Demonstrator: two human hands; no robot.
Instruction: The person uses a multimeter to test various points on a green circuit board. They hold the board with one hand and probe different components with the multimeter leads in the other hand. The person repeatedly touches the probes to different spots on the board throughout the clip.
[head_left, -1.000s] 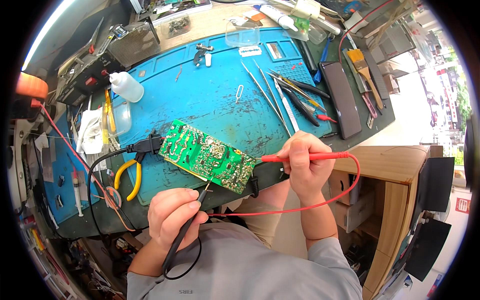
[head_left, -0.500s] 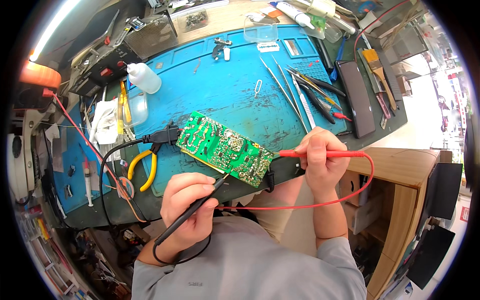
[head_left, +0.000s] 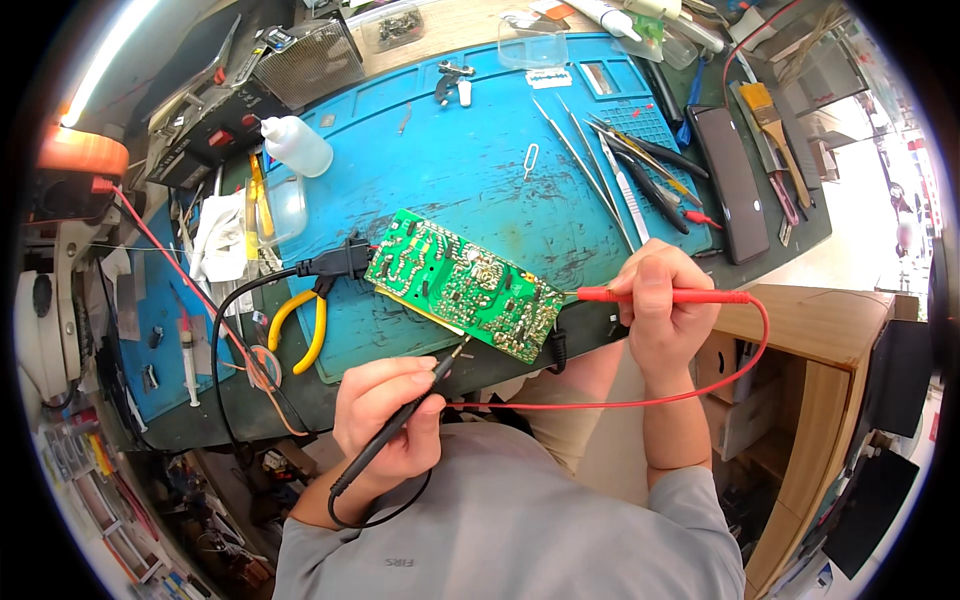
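A green circuit board (head_left: 465, 285) dense with solder joints lies tilted near the front edge of the blue mat, solder side up. My left hand (head_left: 390, 415) pinches a black test probe (head_left: 385, 435), its metal tip at the board's near edge. In my right hand (head_left: 665, 305) is a red test probe (head_left: 735, 297), held level with its tip at the board's right end. Whether either tip touches metal is too small to tell. A black power plug (head_left: 345, 262) with a cord joins the board's left end. Another black cable (head_left: 558, 352) hangs from the right end.
Yellow-handled pliers (head_left: 320, 335) lie left of the board on the blue mat (head_left: 400, 180). Tweezers (head_left: 590, 175), black-handled cutters (head_left: 655, 195) and a phone (head_left: 730, 190) lie to the right. A white squeeze bottle (head_left: 300, 148) rests at the far left; a wooden cabinet (head_left: 820, 325) stands right.
The whole view has shifted, so everything appears slightly farther right. Both probes stay at about the same places on the board, and my grips look unchanged.
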